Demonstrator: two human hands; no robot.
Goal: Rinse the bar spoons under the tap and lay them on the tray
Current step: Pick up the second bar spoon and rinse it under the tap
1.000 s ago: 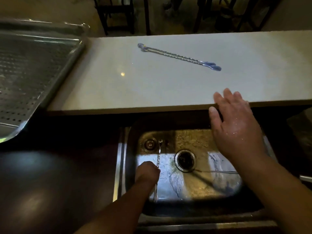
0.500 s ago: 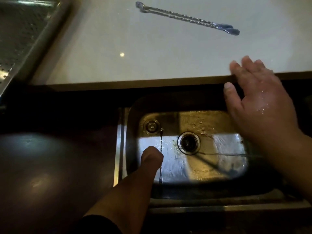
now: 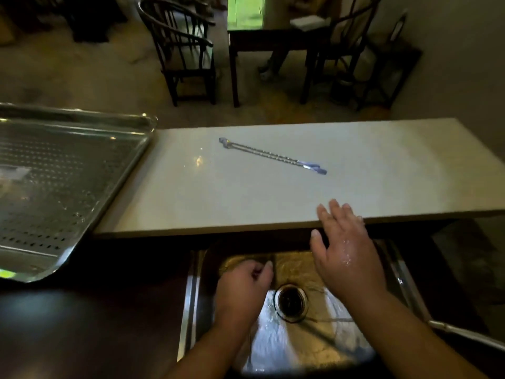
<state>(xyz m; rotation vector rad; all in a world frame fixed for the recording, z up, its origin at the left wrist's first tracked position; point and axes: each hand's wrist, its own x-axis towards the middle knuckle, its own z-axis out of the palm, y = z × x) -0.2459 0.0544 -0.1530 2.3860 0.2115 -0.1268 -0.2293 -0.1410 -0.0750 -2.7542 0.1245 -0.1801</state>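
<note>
My left hand (image 3: 243, 285) is low in the steel sink (image 3: 191, 296), fingers curled shut on a bar spoon it was rinsing; only a thin dark sliver shows at its fingertips. My right hand (image 3: 345, 255) is open and wet, hovering over the back of the sink with its fingertips at the front edge of the white counter (image 3: 273, 203). A pair of twisted bar spoons (image 3: 273, 155) lies diagonally on that counter, beyond both hands. The perforated metal tray (image 3: 82, 201) sits at the left with no spoon visible on it.
The tap spout (image 3: 464, 336) reaches in from the right, above the drain (image 3: 291, 299). A dark worktop (image 3: 82, 324) spreads left of the sink below the tray. Dark wooden chairs (image 3: 185, 50) and a table (image 3: 273, 36) stand beyond the counter.
My left hand has moved toward the back of the sink, and the spoon that stood clear of it is now mostly hidden. The view has tilted up. My right hand stays open by the counter edge.
</note>
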